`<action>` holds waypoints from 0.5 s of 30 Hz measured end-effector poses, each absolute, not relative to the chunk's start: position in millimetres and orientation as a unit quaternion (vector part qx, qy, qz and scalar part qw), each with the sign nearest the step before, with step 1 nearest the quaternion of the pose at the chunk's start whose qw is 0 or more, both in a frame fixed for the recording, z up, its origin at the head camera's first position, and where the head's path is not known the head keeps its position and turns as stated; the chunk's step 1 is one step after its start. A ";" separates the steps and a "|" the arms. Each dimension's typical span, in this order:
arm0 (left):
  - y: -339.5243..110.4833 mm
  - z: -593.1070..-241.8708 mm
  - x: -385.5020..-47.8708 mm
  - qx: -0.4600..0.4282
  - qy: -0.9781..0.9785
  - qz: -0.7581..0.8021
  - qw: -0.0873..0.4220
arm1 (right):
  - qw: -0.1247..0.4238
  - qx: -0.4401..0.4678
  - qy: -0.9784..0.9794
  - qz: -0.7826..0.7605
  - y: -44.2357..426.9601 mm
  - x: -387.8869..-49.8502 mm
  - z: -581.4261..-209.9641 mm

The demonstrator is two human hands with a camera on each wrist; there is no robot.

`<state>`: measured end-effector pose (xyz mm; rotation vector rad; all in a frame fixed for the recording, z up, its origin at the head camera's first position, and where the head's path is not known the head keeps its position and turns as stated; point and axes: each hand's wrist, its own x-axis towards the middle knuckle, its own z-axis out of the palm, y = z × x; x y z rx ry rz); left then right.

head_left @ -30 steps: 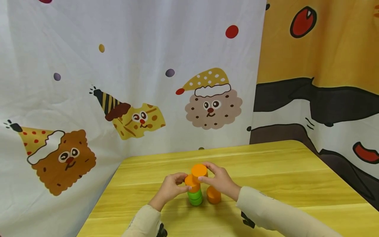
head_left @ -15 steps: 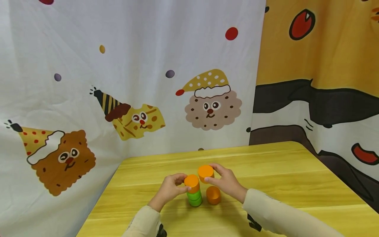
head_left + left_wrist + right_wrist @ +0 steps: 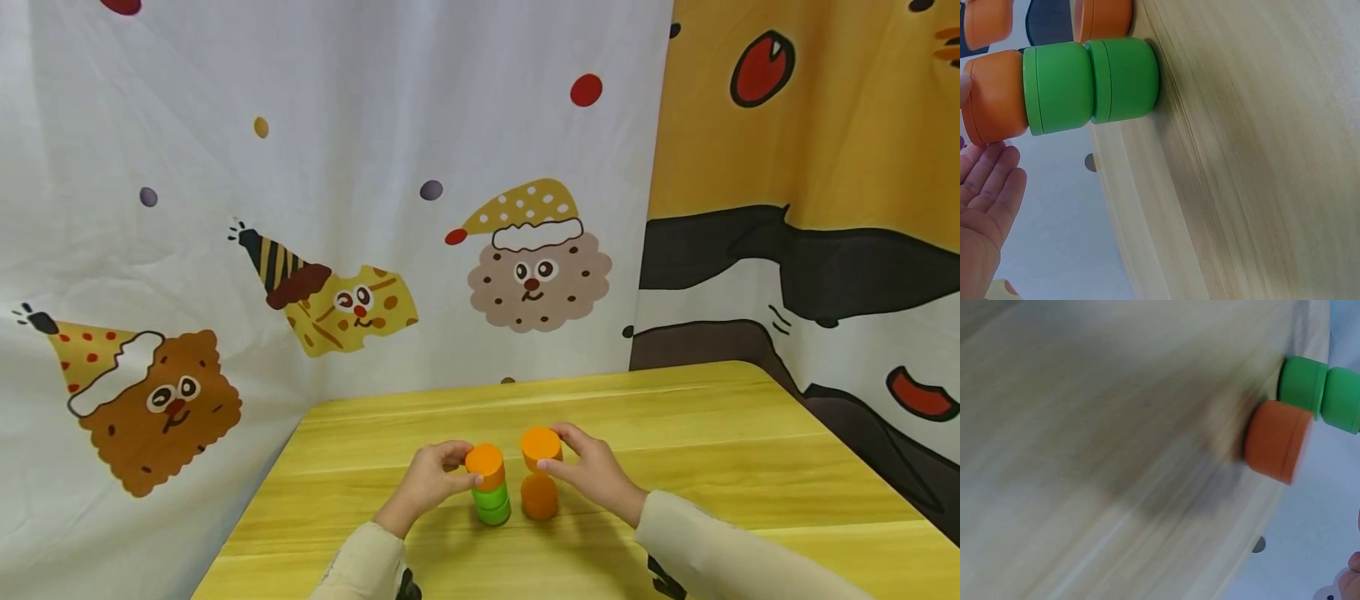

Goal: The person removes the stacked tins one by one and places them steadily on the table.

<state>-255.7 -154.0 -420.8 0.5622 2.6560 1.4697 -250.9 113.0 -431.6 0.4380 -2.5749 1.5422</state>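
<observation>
Two green round jars, an upper one and a lower one, form a column on the table. An orange round jar tops them, and my left hand pinches its sides between thumb and fingers. To the right another orange jar stands on the table, almost beside the column. Over it my right hand grips a third orange jar by its sides; whether the two touch I cannot tell. In the right wrist view only a bit of the hand shows, at the edge.
The jars stand on a yellow wood-grain table. Behind it and to the left hangs a white cloth with cartoon prints. An orange, black and white cloth hangs at the right.
My right hand has carried its orange jar rightward, away from the column and over the orange jar on the table. The left hand has stayed on the column's top jar.
</observation>
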 end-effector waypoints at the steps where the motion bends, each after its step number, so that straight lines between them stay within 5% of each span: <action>1: -154.0 -420.8 -255.5 0.182 0.860 0.475 0.028 | 0.053 0.140 -0.848 0.508 115.2 -250.3 -433.4; 15: -152.5 -420.3 -255.4 0.184 0.862 0.471 0.029 | 0.042 0.112 -0.846 0.519 139.3 -245.0 -451.3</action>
